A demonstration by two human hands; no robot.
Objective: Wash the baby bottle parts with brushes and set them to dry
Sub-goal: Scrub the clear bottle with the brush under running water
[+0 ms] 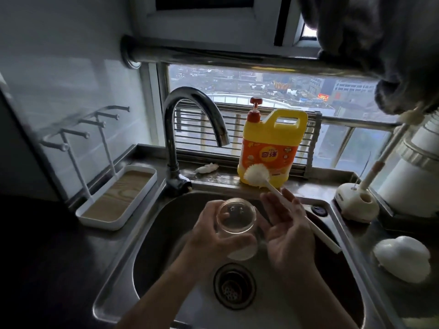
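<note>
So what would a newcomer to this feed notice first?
The bright yellow detergent jug on the ledge behind the sink stands out most. Next, over the sink, the left hand grips a clear bottle while the right hand holds a white brush, bristle head up by the jug.

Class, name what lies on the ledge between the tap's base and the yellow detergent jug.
Head view: one small crumpled white lump; what it is cannot be told.
</note>
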